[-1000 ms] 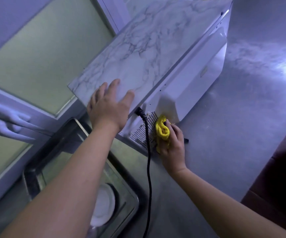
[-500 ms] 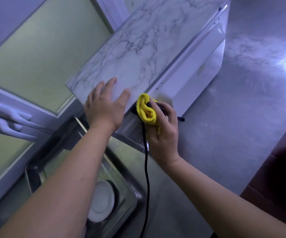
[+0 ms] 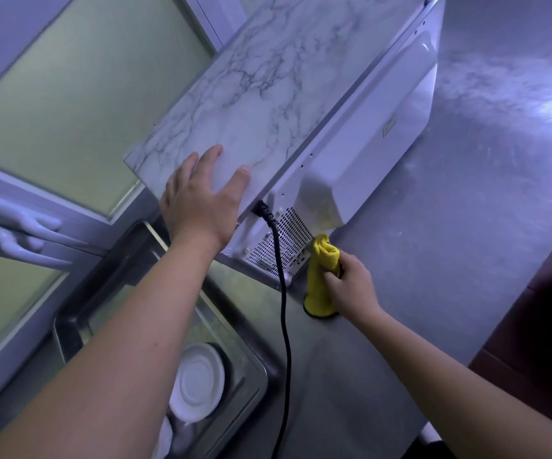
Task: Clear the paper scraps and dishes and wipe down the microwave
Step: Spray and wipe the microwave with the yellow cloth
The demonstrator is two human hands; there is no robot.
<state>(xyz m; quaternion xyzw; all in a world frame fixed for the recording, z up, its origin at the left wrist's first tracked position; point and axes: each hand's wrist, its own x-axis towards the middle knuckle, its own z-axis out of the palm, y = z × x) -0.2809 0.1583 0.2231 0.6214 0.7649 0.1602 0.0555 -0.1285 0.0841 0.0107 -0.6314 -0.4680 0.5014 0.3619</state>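
The white microwave (image 3: 360, 150) with a marble-patterned top stands on the steel counter, its back panel facing me. My left hand (image 3: 201, 197) rests flat on the near corner of its top, fingers straight. My right hand (image 3: 347, 283) grips a bunched yellow cloth (image 3: 322, 273) and holds it against the lower right corner of the back panel, beside the vent grille (image 3: 284, 240). The cloth's tail touches the counter. White plates (image 3: 198, 382) lie in the sink.
A black power cord (image 3: 283, 313) runs from the microwave's back down across the counter between my arms. The steel sink (image 3: 109, 313) sits at lower left. Frosted cabinet doors with white handles (image 3: 16, 233) stand to the left. Bare steel counter (image 3: 466, 210) spreads to the right.
My right hand has brought the cloth down from the upper edge of the back panel to its lower right corner near the counter. The left hand stays on the top.
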